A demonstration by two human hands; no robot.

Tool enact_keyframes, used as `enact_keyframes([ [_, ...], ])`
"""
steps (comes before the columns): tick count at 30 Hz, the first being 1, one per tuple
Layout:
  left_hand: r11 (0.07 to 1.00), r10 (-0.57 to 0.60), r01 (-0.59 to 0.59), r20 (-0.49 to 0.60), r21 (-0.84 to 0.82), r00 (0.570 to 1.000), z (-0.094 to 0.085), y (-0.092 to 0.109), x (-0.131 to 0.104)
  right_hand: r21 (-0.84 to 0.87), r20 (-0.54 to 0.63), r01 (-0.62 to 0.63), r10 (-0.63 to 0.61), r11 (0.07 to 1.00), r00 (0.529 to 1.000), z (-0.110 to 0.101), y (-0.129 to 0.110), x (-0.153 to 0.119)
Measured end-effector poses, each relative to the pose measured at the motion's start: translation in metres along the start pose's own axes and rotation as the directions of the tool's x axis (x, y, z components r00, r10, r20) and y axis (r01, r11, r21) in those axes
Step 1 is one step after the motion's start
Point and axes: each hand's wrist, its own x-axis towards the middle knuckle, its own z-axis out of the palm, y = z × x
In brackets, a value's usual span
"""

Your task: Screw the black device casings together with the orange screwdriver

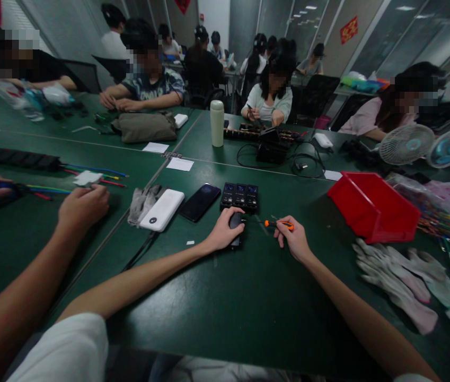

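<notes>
My left hand [227, 231] is closed around a small black box-shaped device [236, 225] on the green table [217, 307]. In my right hand [294, 239] is a screwdriver with an orange and black handle [279, 225]. Its thin shaft points left toward the device's right side; whether the tip touches cannot be made out. Just beyond my left hand sits a row of three similar black modules [239, 196]. A dark phone [200, 202] and a white power bank [162, 210] with a cable lie to the left of these.
Right of my right hand stands a red bin [376, 207], with grey-white gloves [394, 276] in front of it. Another glove [142, 206] lies beside the power bank. A co-worker's hands [84, 204] are at the left among coloured wires. A pale green bottle [217, 124] stands farther back.
</notes>
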Motion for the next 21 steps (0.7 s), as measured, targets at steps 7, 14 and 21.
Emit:
enact_keyframes([
  [7, 1.0, -0.006, 0.006, 0.004, 0.009, 1.0, 0.0, 0.0003, 0.0002, -0.042, 0.018, -0.037, 0.037, 0.998, 0.999, -0.0004, 0.0004, -0.0006],
  [14, 1.0, 0.001, -0.001, 0.002, -0.003, 1.0, -0.0002, -0.0004, -0.0001, -0.009, -0.014, 0.088, -0.088, 0.996, 0.996, -0.0021, 0.0051, 0.0021],
  [21, 1.0, 0.006, -0.006, 0.009, 0.001, 1.0, -0.0008, 0.0016, -0.0002, 0.007, -0.007, 0.071, -0.071, 0.997, 0.997, -0.0024, 0.0059, 0.0026],
])
